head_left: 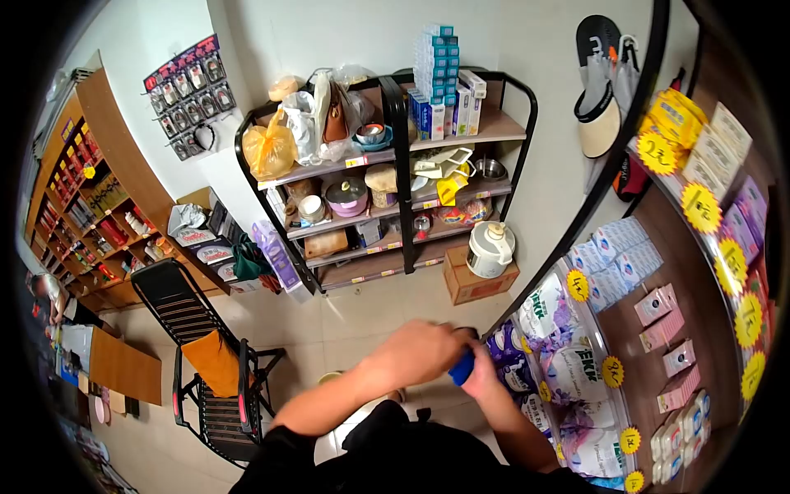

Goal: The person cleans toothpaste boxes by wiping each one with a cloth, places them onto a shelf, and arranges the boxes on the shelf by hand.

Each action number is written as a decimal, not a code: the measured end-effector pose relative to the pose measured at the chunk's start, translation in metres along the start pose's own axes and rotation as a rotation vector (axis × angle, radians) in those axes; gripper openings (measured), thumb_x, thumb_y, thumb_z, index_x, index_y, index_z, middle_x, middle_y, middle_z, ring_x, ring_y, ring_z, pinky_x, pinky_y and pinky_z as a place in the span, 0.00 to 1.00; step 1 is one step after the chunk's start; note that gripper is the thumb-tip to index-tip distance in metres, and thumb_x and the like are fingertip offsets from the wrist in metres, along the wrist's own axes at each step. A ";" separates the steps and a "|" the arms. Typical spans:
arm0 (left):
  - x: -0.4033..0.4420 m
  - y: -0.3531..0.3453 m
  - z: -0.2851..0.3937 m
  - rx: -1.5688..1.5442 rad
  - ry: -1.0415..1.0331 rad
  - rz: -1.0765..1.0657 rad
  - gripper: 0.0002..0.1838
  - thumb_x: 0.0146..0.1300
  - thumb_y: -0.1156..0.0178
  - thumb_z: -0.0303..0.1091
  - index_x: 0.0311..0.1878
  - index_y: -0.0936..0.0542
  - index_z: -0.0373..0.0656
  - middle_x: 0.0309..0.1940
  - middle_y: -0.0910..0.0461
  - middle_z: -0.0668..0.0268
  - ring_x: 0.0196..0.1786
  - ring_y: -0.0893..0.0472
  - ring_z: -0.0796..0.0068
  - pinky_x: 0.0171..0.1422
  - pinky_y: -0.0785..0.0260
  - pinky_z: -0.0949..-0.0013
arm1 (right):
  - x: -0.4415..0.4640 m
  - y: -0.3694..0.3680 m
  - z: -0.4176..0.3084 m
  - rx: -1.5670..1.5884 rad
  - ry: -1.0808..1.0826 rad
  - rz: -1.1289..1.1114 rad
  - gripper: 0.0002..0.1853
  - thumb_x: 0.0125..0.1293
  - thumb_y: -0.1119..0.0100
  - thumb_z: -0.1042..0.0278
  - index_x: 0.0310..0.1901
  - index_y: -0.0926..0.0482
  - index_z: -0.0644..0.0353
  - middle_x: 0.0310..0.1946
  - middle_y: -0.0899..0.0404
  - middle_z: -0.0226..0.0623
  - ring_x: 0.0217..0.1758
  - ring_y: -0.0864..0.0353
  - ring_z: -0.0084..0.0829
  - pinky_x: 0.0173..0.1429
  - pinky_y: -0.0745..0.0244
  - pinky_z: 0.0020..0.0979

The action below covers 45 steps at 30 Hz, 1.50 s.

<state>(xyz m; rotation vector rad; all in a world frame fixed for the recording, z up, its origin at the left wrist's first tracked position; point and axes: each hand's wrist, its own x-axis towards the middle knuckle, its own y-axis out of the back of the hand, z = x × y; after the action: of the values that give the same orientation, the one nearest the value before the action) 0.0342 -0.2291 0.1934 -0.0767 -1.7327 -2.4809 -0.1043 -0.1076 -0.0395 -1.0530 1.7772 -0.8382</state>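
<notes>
My left hand [421, 350] reaches across from the left, its fingers closed at the dark upper end of a small blue object [462, 368]. Close against it, my right hand [482, 377] is wrapped round the same object lower down. Both hands meet in front of my body, above the tiled floor. Fingers cover much of the object, so its kind cannot be made out. Just right of my right hand, purple and white bagged packs [568, 375] fill a low shelf.
Ahead stands a black-framed rack [400, 173] with bags, pots and boxes. A white cooker [491, 249] sits on a cardboard box [461, 284]. At left is a black folding chair [185, 305] with an orange cushion [216, 362]. Yellow-tagged shelves [691, 272] rise at right. A person [53, 296] is far left.
</notes>
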 end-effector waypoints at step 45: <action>0.425 0.051 -0.474 -0.509 -0.011 0.039 0.14 0.68 0.36 0.34 0.56 0.18 0.48 0.43 0.15 0.58 0.43 0.15 0.57 0.45 0.23 0.58 | 0.638 -0.328 -0.633 -2.401 0.571 0.704 0.43 0.62 0.42 0.24 0.47 0.13 0.69 0.55 0.24 0.57 0.50 0.16 0.49 0.50 0.18 0.43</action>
<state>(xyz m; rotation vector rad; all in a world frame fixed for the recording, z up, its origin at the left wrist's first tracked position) -0.3701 -0.7188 0.1220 -0.1640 -1.0491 -2.8255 -0.7439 -0.7507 0.2645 -1.0211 2.8471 2.2868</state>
